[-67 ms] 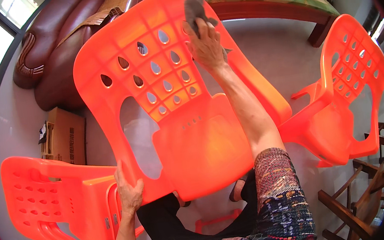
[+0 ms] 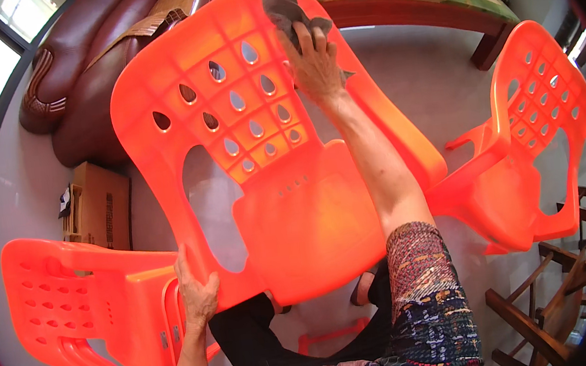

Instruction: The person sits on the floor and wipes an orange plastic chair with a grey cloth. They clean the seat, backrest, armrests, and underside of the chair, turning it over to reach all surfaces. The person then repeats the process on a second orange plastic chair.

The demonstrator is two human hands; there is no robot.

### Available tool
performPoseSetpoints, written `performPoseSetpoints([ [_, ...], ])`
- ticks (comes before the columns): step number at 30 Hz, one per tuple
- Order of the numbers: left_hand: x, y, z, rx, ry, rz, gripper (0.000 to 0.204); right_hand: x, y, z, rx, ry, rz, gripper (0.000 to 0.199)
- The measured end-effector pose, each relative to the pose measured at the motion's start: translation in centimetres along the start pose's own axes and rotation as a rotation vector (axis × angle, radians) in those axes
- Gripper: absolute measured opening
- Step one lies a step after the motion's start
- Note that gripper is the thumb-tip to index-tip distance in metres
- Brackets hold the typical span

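An orange plastic armchair (image 2: 312, 231) with teardrop holes in its backrest is in front of me, tilted. My right hand (image 2: 316, 66) presses a dark grey cloth (image 2: 280, 6) against the upper right of the backrest, fingers bent over it. Down at the chair's left side, my left hand (image 2: 198, 291) grips the edge of the armrest, thumb on the near face and fingertips partly hidden.
Stacked orange chairs (image 2: 92, 311) stand at my left, and another orange chair (image 2: 501, 197) at my right. Beyond are a brown leather sofa (image 2: 75, 84), a cardboard box (image 2: 103, 206) and a glass-topped table (image 2: 417, 9). Wooden furniture (image 2: 549, 313) lies at lower right.
My right hand and the cloth have shifted slightly left along the top of the backrest. The left hand keeps its place on the chair.
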State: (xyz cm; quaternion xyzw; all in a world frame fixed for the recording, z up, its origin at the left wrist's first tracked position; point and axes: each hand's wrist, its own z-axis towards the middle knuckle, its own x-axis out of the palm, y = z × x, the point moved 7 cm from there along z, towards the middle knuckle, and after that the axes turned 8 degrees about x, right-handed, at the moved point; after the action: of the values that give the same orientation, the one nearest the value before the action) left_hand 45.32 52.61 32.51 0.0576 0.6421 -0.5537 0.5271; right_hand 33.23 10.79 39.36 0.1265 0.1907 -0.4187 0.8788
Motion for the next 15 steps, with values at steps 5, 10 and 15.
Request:
performPoseSetpoints([
  [5,-0.3,0.1,-0.2,-0.024,-0.019,-0.03,0.077,-0.8,-3.1,-1.6,0.141,0.173,-0.128,0.084],
  [10,-0.4,0.6,-0.2,0.046,-0.057,-0.019,0.076,-4.0,-7.7,-6.1,0.229,0.554,-0.283,0.089],
  [15,-0.5,0.2,-0.1,0.011,-0.067,-0.032,0.075,-11.0,-8.4,-10.1,0.145,0.784,-0.384,0.088],
])
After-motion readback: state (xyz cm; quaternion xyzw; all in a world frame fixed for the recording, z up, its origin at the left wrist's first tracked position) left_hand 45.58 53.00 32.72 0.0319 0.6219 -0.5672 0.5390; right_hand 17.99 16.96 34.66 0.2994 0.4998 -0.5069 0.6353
